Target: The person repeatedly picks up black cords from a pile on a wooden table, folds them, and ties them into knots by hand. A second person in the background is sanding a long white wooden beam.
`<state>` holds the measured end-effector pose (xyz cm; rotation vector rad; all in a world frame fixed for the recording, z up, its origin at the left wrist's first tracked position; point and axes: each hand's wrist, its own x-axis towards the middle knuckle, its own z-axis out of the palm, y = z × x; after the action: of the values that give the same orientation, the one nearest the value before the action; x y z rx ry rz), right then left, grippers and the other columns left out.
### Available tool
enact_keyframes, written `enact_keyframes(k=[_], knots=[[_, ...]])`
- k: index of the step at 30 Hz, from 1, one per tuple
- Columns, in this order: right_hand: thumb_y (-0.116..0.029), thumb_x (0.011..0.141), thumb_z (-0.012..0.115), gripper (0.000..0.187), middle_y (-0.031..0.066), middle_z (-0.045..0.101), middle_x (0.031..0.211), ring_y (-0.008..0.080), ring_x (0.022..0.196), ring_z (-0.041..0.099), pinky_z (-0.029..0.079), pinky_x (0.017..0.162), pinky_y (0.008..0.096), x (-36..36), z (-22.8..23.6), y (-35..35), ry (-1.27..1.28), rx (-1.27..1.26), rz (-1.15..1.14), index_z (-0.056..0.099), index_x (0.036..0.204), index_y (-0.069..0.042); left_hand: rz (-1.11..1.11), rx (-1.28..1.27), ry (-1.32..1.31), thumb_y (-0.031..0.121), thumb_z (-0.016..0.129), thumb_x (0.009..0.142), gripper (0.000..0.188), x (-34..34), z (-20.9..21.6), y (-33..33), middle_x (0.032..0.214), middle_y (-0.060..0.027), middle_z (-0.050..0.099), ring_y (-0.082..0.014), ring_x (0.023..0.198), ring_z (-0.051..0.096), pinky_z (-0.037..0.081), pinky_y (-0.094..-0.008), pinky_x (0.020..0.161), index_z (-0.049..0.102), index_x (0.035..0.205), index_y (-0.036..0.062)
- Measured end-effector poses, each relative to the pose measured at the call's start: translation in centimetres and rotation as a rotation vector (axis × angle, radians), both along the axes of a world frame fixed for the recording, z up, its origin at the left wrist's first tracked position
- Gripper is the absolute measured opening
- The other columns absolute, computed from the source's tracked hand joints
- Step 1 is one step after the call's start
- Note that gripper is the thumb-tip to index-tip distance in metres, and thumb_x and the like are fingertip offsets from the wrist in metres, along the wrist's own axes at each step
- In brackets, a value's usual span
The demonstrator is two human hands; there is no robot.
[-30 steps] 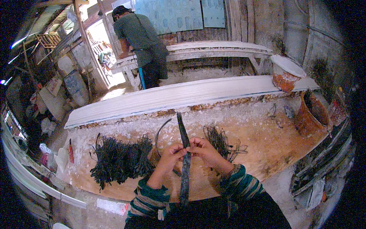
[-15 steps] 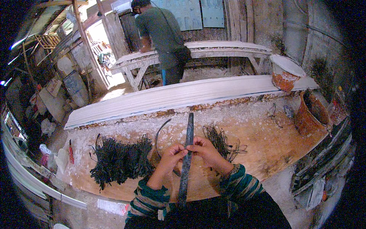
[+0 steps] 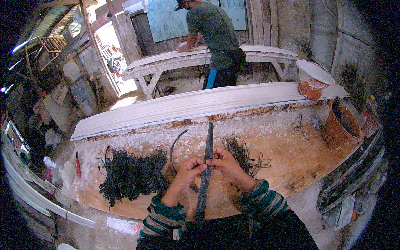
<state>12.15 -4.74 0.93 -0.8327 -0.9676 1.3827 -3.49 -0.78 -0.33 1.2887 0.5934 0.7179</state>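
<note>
A long, narrow dark grey strip (image 3: pixel 203 189) runs from the far white moulding down toward my lap. My left hand (image 3: pixel 188 173) and my right hand (image 3: pixel 227 164) meet over its middle, fingers pinched together on either side. What sits between the fingertips is too small to make out. Left of my hands lies a thick pile of black cord ties (image 3: pixel 132 171), tied or bunched side by side. A looser bunch of thin black cords (image 3: pixel 238 154) rests just beyond my right hand. One curved black strip (image 3: pixel 173 150) lies beyond my left hand.
A long white moulding (image 3: pixel 187 109) spans the back of the plaster-flecked wooden table (image 3: pixel 287 166). A plaster-crusted bucket (image 3: pixel 311 85) and an orange bucket (image 3: pixel 339 125) stand at right; a red-handled tool (image 3: pixel 78 166) lies left. Beyond, a person (image 3: pixel 214 37) leans over another bench (image 3: pixel 266 54).
The person at the far bench has moved to the right. My hands stay pinched at the strip's middle, with only slight finger movement; the strip's far end has shifted slightly right.
</note>
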Motion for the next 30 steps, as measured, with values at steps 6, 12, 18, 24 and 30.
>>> enact_keyframes(k=[6, 12, 18, 24, 30], knots=[[-0.012, 0.072, 0.061, 0.017, -0.0005, 0.056, 0.077, 0.0081, 0.068, 0.051, 0.04, 0.06, 0.0213, 0.4, -1.3, 0.3, 0.004, -0.026, 0.087, 0.055, 0.087, -0.007, -0.011, -0.019, 0.005, 0.017, 0.057, 0.079, 0.01, 0.1, -0.1, -0.1, 0.073, 0.0033, 0.053, -0.0062, 0.065, 0.05, 0.042, -0.0201, 0.057, 0.051, 0.079, 0.0099], [-0.016, 0.073, 0.062, 0.015, -0.0017, 0.057, 0.075, 0.0071, 0.064, 0.05, 0.039, 0.056, 0.0201, 0.0, 0.1, -0.2, 0.046, -0.059, 0.094, 0.055, 0.083, -0.009, -0.024, -0.062, -0.005, 0.019, 0.055, 0.08, 0.01, 0.0, -0.1, 0.0, 0.076, 0.0026, 0.054, -0.0078, 0.068, 0.052, 0.042, -0.0214, 0.059, 0.05, 0.08, 0.0106], [-0.016, 0.073, 0.063, 0.014, -0.0034, 0.056, 0.072, 0.0049, 0.061, 0.048, 0.036, 0.051, 0.0178, 0.3, -0.7, 0.2, 0.054, -0.053, 0.068, 0.054, 0.082, -0.011, -0.031, -0.094, -0.069, 0.019, 0.055, 0.08, 0.01, 0.3, -0.1, 0.0, 0.077, 0.0022, 0.055, -0.0088, 0.071, 0.054, 0.043, -0.0224, 0.061, 0.049, 0.079, 0.0109], [-0.018, 0.073, 0.063, 0.015, -0.004, 0.054, 0.071, 0.005, 0.059, 0.047, 0.036, 0.05, 0.0179, 0.0, -0.3, 0.0, 0.034, -0.065, 0.051, 0.054, 0.082, -0.011, -0.041, -0.097, -0.068, 0.018, 0.054, 0.08, 0.009, 0.0, -0.4, 0.2, 0.076, 0.0025, 0.055, -0.0086, 0.071, 0.054, 0.042, -0.0214, 0.061, 0.049, 0.079, 0.0111], [-0.02, 0.071, 0.064, 0.018, -0.0017, 0.056, 0.074, 0.0072, 0.063, 0.05, 0.039, 0.054, 0.0205, 0.2, -1.0, 0.2, -0.052, -0.075, 0.059, 0.055, 0.082, -0.009, 0.037, -0.087, -0.006, 0.013, 0.053, 0.077, 0.004, 0.1, -0.3, 0.1, 0.069, 0.0037, 0.051, -0.0061, 0.063, 0.048, 0.038, -0.0188, 0.054, 0.05, 0.076, 0.0101]])
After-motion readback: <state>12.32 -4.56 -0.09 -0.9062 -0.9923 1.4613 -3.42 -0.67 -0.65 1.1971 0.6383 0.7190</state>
